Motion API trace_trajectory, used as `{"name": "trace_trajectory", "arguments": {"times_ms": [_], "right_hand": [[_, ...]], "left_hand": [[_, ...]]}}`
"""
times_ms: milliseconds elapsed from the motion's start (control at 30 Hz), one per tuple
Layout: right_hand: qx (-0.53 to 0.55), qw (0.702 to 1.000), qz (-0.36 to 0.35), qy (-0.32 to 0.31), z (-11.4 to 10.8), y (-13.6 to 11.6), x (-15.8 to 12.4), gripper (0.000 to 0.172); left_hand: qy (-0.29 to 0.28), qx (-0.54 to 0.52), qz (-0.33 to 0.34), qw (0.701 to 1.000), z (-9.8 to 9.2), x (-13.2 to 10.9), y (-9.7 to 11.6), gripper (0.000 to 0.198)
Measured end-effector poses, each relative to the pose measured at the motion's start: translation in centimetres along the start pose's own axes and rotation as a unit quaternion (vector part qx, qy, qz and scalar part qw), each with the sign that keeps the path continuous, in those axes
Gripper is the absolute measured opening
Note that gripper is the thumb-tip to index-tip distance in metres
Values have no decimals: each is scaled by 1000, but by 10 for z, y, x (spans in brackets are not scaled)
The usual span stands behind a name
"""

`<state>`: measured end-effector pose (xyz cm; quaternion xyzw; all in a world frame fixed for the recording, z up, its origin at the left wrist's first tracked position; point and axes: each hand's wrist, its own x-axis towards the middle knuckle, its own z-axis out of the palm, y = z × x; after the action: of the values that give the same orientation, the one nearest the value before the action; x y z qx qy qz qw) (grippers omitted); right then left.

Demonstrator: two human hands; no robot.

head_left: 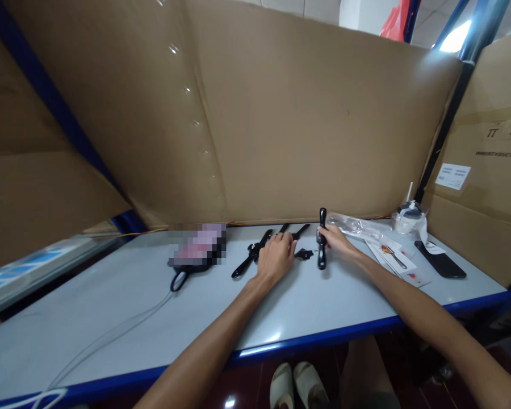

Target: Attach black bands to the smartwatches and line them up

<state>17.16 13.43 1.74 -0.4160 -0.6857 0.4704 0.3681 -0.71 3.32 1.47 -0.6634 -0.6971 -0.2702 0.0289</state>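
My right hand (333, 238) grips a black spokeshave (322, 258) with two rounded handles, held on end over the table. My left hand (276, 254) is palm down, its fingers bent over more black tools. One black spokeshave (244, 265) lies slantwise at its left side. Beyond the fingers a black handle (301, 230) sticks out, the rest hidden by my hand. What the left fingertips hold cannot be made out. Between my hands lies a small black part (304, 255).
At left a partly blurred device (198, 250) stands with a cable (111, 335). Right of my hands are clear plastic bags (357, 227), printed cards (394, 257), a black phone-like slab (443, 262) and a lidded cup (409, 218). Cardboard (306, 125) walls the back; a blue edge (306, 339) runs in front.
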Motion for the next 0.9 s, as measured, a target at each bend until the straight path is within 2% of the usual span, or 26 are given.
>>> {"name": "trace_trajectory", "arguments": {"times_ms": [67, 100, 167, 300, 533, 733, 900], "right_hand": [[-164, 986, 16, 13, -15, 1, 5, 27], [-256, 966, 20, 7, -22, 2, 7, 26], [-343, 939, 23, 19, -31, 4, 10, 23], [-511, 859, 24, 11, -32, 7, 7, 27], [-566, 824, -7, 16, -24, -2, -5, 36], [-569, 822, -15, 14, -21, 0, -6, 32], [-558, 828, -46, 39, -21, 0, -7, 26]], "left_hand": [[-4, 118, 8, 993, -1, 2, -8, 33], [-22, 153, 10, 988, -1, 3, -12, 35], [-55, 194, 12, 979, 2, 4, -18, 37], [-73, 215, 19, 974, 7, 6, -20, 39], [-83, 182, -45, 979, 2, 5, -17, 38], [-131, 136, -83, 978, -9, 3, -10, 34], [-140, 76, -118, 980, -15, 1, -7, 39]]}}
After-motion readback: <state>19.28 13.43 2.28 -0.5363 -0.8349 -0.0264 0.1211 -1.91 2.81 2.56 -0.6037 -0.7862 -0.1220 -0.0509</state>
